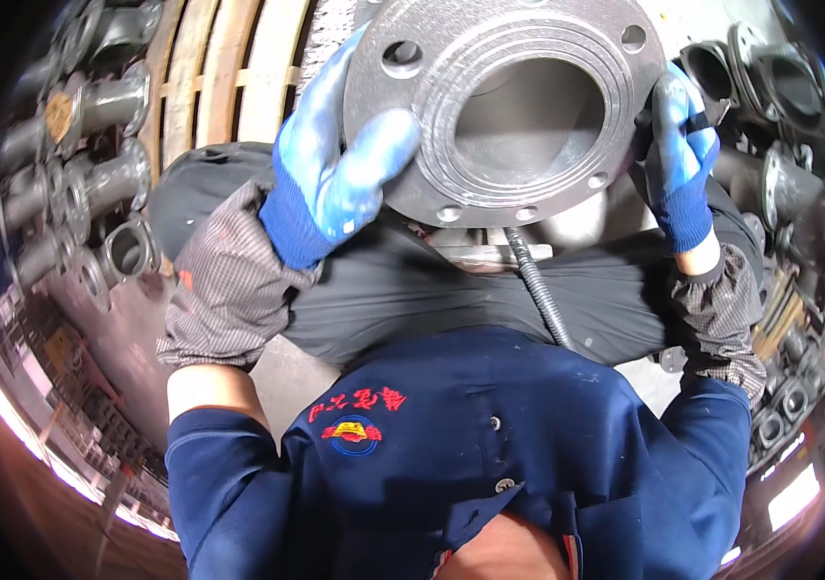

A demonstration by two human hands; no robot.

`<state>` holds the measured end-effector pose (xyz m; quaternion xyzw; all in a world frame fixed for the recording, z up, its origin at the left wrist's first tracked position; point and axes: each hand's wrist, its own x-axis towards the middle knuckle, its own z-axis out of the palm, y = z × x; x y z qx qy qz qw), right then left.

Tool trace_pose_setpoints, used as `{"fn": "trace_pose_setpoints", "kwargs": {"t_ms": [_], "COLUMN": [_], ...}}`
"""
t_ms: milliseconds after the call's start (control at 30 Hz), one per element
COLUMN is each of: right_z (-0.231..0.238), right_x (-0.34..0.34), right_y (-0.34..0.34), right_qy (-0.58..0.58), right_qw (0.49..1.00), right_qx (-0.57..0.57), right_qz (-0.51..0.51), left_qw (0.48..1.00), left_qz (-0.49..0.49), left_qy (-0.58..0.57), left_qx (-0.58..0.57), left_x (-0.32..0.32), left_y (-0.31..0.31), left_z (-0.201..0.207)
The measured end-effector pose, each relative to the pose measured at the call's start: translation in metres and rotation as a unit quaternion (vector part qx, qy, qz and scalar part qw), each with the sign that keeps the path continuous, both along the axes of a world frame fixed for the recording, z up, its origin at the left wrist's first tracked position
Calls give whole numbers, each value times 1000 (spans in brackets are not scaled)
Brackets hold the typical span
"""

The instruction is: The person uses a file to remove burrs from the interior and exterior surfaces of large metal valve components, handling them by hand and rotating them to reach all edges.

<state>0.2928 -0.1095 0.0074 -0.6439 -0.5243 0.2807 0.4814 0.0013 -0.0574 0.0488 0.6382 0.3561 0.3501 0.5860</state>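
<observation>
A dark grey flanged pipe fitting is raised in front of me, its round flange facing me with bolt holes around a wide bore. My left hand, in a blue coated glove, is closed around the left rim, the thumb pressed on the flange face. At the right rim is my gloved right hand, its fingers curled against the fitting's side. A small dark piece shows beside those fingers; I cannot tell what it is. Much of the fitting's far side is hidden behind the flange.
Wooden pallet slats lie beyond my left knee. Flanged pipe pieces are stacked on the left, and more fittings crowd the right. A ribbed metallic hose runs across my lap, below the flange.
</observation>
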Motion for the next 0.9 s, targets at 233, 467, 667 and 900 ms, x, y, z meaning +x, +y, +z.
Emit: {"fn": "trace_pose_setpoints", "kwargs": {"t_ms": [233, 467, 667, 900], "right_z": [4, 1, 12, 18], "right_x": [-17, -41, -63, -60], "right_y": [19, 74, 84, 79], "right_qy": [-214, -147, 153, 154], "right_qw": [958, 962, 984, 976], "right_qx": [109, 176, -90, -142], "right_qz": [156, 150, 29, 59], "left_qw": [962, 981, 944, 724], "left_qz": [101, 167, 269, 232], "left_qy": [81, -13, 112, 521], "left_qx": [241, 94, 157, 388], "left_x": [-57, -44, -36, -22], "left_y": [23, 54, 96, 67], "left_z": [-53, -54, -61, -14]}}
